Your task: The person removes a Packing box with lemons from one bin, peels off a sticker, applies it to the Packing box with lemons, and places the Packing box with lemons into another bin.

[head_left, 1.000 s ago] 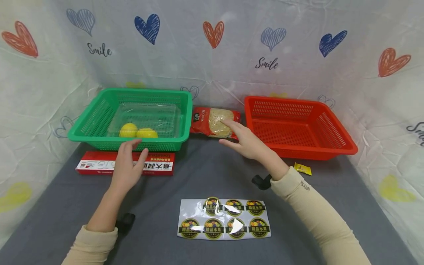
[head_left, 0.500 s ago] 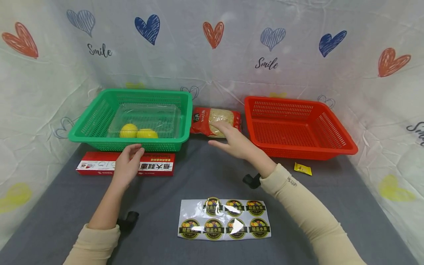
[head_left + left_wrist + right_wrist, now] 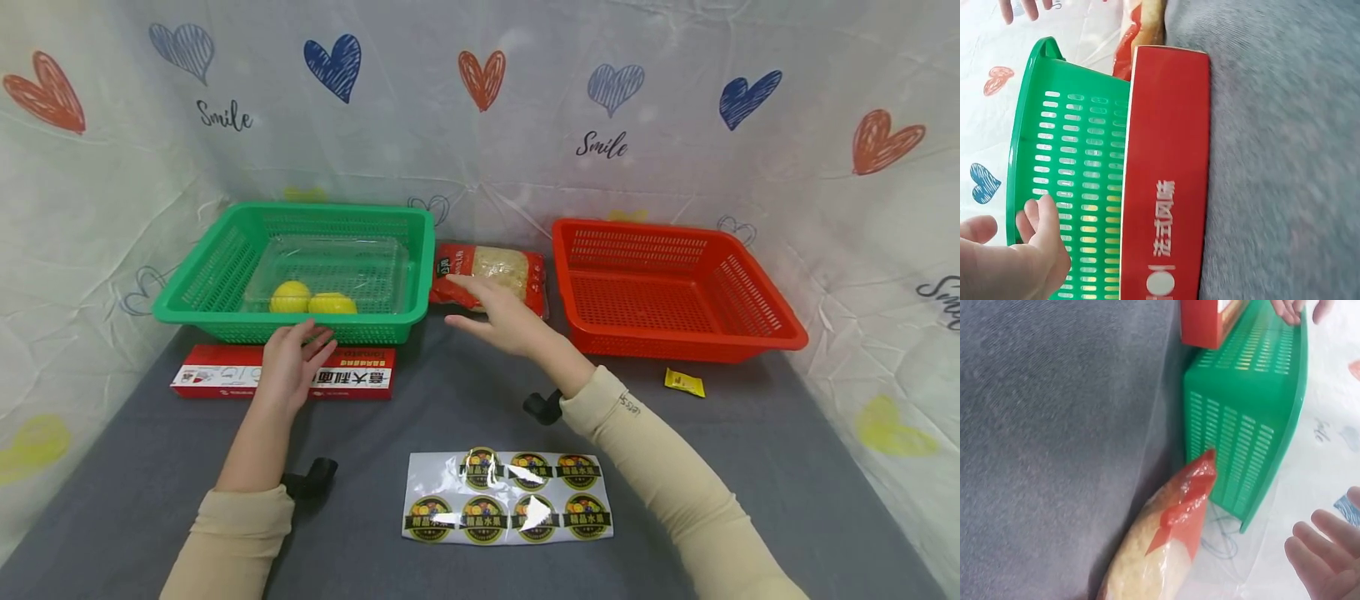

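In the head view, my left hand (image 3: 288,362) is at the front rim of the green basket (image 3: 198,315), fingers loosely bent and holding nothing; whether they touch the rim I cannot tell. Two yellow lemon-like fruits (image 3: 290,297) lie under or in a clear plastic container (image 3: 341,254) in that basket. My right hand (image 3: 513,323), fingers extended, hovers before a red bag of pale food (image 3: 498,268) and partly covers it. The right wrist view shows that hand (image 3: 1329,556) beside the bag (image 3: 1160,544), apart from it.
A red spaghetti box (image 3: 225,371) lies along the green basket's front. The red basket (image 3: 645,292) stands at the back right, with a small yellow packet (image 3: 685,382) before it. A sheet of round fruit stickers (image 3: 508,498) lies near the front. Printed cloth hangs behind.
My right hand has moved left, from near the red basket toward the green one. My left hand's fingers drew together, then spread a little at the green rim, and its forearm shifted right.
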`<state>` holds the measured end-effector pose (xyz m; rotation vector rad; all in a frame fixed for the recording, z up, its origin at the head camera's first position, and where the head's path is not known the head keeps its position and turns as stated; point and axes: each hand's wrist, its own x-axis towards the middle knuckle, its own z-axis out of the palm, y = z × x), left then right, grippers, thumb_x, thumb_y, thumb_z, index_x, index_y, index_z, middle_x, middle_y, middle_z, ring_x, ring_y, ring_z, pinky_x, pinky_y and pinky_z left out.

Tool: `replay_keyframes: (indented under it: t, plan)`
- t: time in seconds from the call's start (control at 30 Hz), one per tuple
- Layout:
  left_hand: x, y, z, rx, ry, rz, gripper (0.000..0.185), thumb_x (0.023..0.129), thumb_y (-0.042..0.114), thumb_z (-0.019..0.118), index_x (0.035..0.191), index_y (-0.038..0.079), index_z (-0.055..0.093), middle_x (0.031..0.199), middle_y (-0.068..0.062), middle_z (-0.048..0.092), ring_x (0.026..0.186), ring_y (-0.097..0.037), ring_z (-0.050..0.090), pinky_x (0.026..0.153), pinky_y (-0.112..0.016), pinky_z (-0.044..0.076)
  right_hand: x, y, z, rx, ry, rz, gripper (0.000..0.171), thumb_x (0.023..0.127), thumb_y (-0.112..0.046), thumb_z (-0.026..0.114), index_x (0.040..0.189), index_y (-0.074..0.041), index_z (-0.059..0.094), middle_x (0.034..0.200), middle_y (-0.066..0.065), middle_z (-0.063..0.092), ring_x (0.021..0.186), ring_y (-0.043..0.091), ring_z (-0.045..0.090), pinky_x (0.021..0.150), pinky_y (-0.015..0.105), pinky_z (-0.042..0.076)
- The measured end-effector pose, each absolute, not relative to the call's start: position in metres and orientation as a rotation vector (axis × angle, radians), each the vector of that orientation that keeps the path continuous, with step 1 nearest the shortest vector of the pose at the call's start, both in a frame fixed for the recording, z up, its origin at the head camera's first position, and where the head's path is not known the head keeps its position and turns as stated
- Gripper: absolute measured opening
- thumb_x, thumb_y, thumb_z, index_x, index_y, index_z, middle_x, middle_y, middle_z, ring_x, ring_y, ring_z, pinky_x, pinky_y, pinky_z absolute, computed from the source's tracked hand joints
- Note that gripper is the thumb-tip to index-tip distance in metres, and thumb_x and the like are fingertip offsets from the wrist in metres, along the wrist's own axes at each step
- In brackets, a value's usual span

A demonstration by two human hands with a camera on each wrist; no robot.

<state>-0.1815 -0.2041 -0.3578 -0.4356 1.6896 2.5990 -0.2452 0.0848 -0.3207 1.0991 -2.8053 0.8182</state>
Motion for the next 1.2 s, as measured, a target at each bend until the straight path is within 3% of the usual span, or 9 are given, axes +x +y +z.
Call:
replay_keyframes:
  t: [0.1,0.2,0.37,0.5,0.83,1.2]
  plan:
    - [-0.185,-0.201,-0.356,-0.496,1.589,2.68,0.06,0.096,0.024,0.043,0.141,0.007,0.007,0.113,-0.001,0.033,0.118,-0.019,0.039,0.101,-0.03,0.034,-0.246,0.079,-0.321,1.086,-2.809,0.823,0.065,0.087,-0.04,0.059,0.141,-0.014,0.034,0.141,0.005,0.038,0.129,0.02,0.033,0.105,0.04,0.029]
    - [-0.189,-0.199,-0.355,-0.559,1.461,2.757,0.068,0.097,0.021,0.042,0.145,0.014,-0.006,0.126,-0.003,0.028,0.126,-0.022,0.032,0.1,-0.028,0.036,-0.247,0.074,-0.321,1.09,-2.799,0.816,0.065,0.087,-0.04,0.059,0.141,-0.012,0.035,0.141,0.005,0.038,0.129,0.02,0.033,0.105,0.039,0.029]
    - [-0.195,-0.196,-0.355,-0.61,1.229,2.883,0.079,0.096,0.017,0.042,0.141,0.028,-0.023,0.149,-0.003,0.001,0.135,-0.02,0.019,0.099,-0.024,0.034,-0.252,0.066,-0.324,1.124,-2.781,0.818,0.064,0.088,-0.039,0.058,0.141,-0.01,0.035,0.14,0.004,0.039,0.128,0.019,0.034,0.105,0.037,0.028]
    - [-0.199,-0.192,-0.356,-0.662,1.142,2.945,0.081,0.096,0.014,0.042,0.141,0.031,-0.023,0.15,0.001,-0.002,0.134,-0.017,0.02,0.1,-0.024,0.033,-0.252,0.06,-0.324,1.128,-2.802,0.835,0.063,0.089,-0.039,0.057,0.141,-0.012,0.034,0.141,0.004,0.039,0.129,0.019,0.034,0.105,0.037,0.028]
    - [-0.201,-0.191,-0.36,-0.719,0.968,3.046,0.079,0.094,0.01,0.047,0.144,0.032,-0.009,0.145,0.004,0.012,0.129,-0.015,0.027,0.099,-0.023,0.034,-0.253,0.045,-0.326,1.104,-2.812,0.849,0.061,0.089,-0.038,0.057,0.14,-0.012,0.036,0.141,0.003,0.039,0.128,0.017,0.035,0.104,0.034,0.03]
    - [-0.202,-0.194,-0.362,-0.71,0.956,3.038,0.081,0.093,0.01,0.048,0.144,0.034,-0.01,0.147,0.008,0.006,0.127,-0.014,0.029,0.098,-0.023,0.035,-0.254,0.024,-0.327,1.125,-2.82,0.887,0.059,0.09,-0.038,0.056,0.14,-0.014,0.037,0.141,0.002,0.039,0.128,0.014,0.035,0.103,0.03,0.031]
